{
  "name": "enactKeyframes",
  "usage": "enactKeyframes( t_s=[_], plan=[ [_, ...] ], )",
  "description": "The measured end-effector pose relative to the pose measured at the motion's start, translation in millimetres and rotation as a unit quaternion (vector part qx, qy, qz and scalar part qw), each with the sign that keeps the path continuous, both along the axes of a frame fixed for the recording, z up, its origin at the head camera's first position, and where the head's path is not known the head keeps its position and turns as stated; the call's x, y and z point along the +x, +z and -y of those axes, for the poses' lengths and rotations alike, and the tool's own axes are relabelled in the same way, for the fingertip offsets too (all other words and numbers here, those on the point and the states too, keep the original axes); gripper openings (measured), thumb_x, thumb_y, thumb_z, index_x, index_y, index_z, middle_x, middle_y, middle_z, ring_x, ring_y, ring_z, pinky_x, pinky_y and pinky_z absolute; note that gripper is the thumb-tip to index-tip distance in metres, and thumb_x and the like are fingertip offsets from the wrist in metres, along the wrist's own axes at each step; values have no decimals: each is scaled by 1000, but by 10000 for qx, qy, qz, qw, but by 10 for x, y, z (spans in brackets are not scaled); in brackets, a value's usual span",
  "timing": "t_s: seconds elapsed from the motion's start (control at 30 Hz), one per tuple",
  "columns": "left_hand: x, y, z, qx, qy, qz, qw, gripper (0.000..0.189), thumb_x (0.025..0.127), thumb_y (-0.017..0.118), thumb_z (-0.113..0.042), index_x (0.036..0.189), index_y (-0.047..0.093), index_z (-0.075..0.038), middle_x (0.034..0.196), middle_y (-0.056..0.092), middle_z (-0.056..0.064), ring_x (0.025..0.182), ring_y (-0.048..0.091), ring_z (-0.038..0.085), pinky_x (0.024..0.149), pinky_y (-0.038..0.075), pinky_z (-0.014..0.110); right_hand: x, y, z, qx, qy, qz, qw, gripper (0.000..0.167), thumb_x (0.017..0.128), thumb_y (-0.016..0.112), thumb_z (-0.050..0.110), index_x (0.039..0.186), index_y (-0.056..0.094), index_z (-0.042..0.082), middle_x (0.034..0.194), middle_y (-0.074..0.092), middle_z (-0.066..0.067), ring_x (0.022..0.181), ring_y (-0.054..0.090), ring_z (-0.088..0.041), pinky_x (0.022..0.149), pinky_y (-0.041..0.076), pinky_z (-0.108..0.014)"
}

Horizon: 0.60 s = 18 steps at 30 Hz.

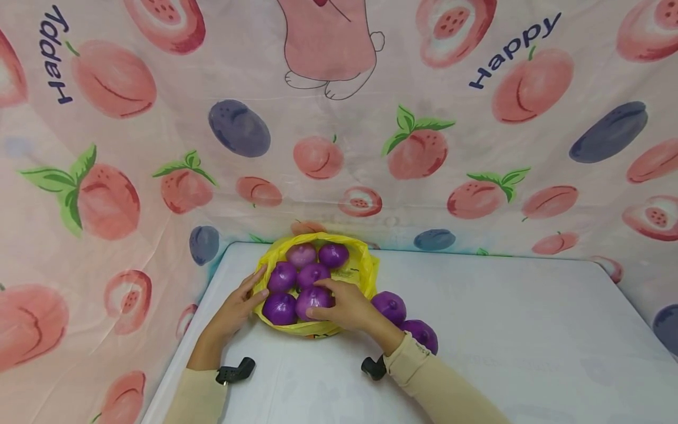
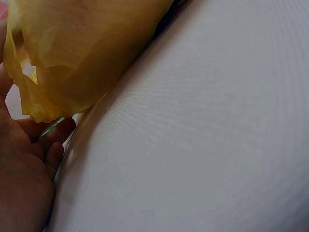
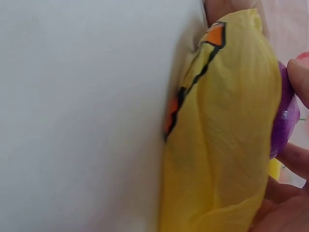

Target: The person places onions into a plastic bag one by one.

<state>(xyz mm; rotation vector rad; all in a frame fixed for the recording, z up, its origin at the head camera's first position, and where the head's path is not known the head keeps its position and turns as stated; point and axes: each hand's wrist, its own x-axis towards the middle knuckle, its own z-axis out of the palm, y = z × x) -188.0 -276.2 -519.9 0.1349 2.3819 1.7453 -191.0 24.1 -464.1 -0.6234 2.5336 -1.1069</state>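
In the head view, a yellow plastic bag (image 1: 304, 328) lies open on the table with its rim rolled back. Several glossy purple onion-like balls (image 1: 279, 308) sit inside it, each with a small nub. My right hand (image 1: 346, 305) reaches over the near rim and grips one purple ball (image 1: 313, 299) in the bag, thumb on the near side. That ball (image 3: 285, 121) shows above the bag's wall in the right wrist view. My left hand (image 1: 235, 306) holds the bag's left rim, fingers along the outside; the left wrist view shows its fingers against the yellow plastic (image 2: 72, 72).
Two more purple balls, one nearer the bag (image 1: 389, 307) and one nearer my right forearm (image 1: 421, 335), lie on the white table (image 1: 529, 330). A fruit-printed cloth (image 1: 339, 147) hangs behind and on the left. Black cameras (image 1: 236, 371) sit on both wrists.
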Motion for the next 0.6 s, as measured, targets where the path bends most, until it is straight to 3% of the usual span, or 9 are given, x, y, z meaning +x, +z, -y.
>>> enactKeyframes(
  t_s=[0.33,0.6],
  plan=[
    [-8,4,-14,-59,39,47,10000,64,102,61,-39,159,33,-38,173,12,9,160,2,38,126,6,63,-37,-162,-11,55,-92,-86,9999,70,90,75,49,147,53,15,145,60,-10,135,55,-29,115,44,-50],
    [-5,14,-13,-135,109,130,9998,64,102,61,-41,159,32,-39,173,11,8,160,2,38,127,6,63,-107,-251,-39,135,-136,225,9996,72,87,75,56,147,50,25,146,58,-9,137,53,-31,116,43,-51]
  ],
)
